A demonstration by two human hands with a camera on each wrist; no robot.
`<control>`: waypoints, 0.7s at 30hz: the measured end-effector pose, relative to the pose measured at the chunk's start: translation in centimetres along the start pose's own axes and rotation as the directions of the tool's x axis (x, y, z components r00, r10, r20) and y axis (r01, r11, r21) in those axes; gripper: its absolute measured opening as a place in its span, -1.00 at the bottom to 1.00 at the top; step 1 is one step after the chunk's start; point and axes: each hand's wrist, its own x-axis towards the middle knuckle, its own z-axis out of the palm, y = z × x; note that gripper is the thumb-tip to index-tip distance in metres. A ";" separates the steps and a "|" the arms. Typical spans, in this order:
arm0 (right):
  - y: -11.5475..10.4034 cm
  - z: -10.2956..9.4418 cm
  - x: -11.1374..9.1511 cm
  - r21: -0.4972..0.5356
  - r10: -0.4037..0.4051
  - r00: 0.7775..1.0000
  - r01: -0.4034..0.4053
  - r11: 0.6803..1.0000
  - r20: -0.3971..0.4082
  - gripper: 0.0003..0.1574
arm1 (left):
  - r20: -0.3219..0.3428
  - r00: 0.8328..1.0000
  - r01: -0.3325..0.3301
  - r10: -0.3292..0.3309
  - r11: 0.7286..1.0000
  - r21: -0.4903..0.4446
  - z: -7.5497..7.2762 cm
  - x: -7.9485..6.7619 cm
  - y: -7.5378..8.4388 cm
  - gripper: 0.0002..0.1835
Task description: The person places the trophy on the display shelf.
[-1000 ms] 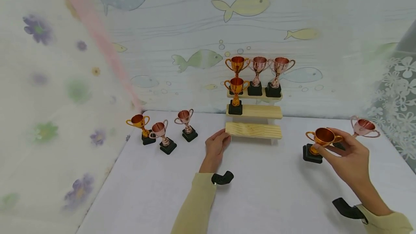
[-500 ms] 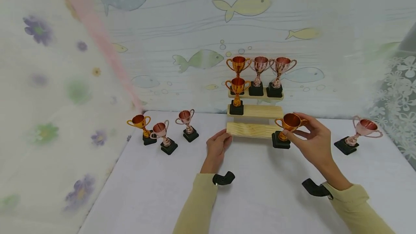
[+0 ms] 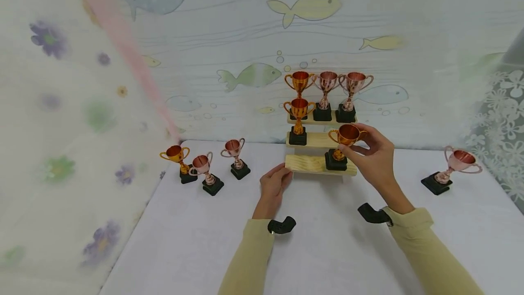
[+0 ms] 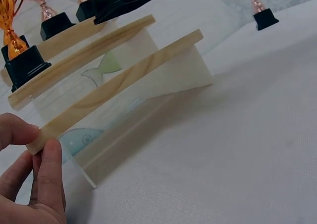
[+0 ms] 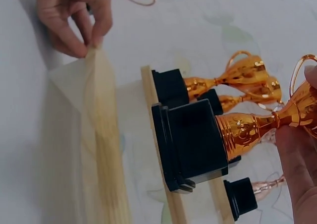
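Observation:
My right hand (image 3: 375,156) pinches a gold trophy cup (image 3: 348,134) with a black base by its stem. In the left wrist view its black base (image 4: 126,1) hangs above the shelf boards, tilted slightly. My left hand (image 3: 273,189) pinches the left end of the lowest board (image 3: 304,163) of a three-step wooden display stand, thumb on top and fingers beneath. Another gold trophy (image 3: 298,115) stands at the left of the middle board (image 3: 317,139). Along the top board are a gold trophy (image 3: 300,80) and two rose-gold trophies (image 3: 326,82), partly overlapped by those in front.
On the white table (image 3: 176,240), one gold trophy (image 3: 174,154) and two rose-gold trophies (image 3: 201,165) stand left of the stand. A lone rose-gold trophy (image 3: 458,163) stands at the right. A fish-patterned backdrop (image 3: 229,26) rises behind the stand.
My right hand has carried the gold trophy leftward and up from the right side of the table to the stand. The left hand keeps its hold on the lowest board.

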 end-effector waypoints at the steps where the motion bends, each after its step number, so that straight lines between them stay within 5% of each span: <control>1: 0.2 0.2 0.3 0.016 -0.005 1.000 0.005 1.000 0.000 -0.29 | -0.002 1.000 0.002 -0.002 1.000 0.002 0.0 0.0 0.0 -0.64; 7: 1.2 1.5 1.7 0.082 -0.019 1.000 0.017 0.997 0.018 -0.30 | -0.006 1.000 0.009 -0.009 1.000 0.005 0.0 0.0 0.0 -0.65; 21: 2.3 2.3 4.7 0.020 0.059 0.993 -0.061 0.998 0.102 -0.35 | -0.004 1.000 0.014 -0.014 1.000 0.000 -0.1 0.1 0.0 -0.66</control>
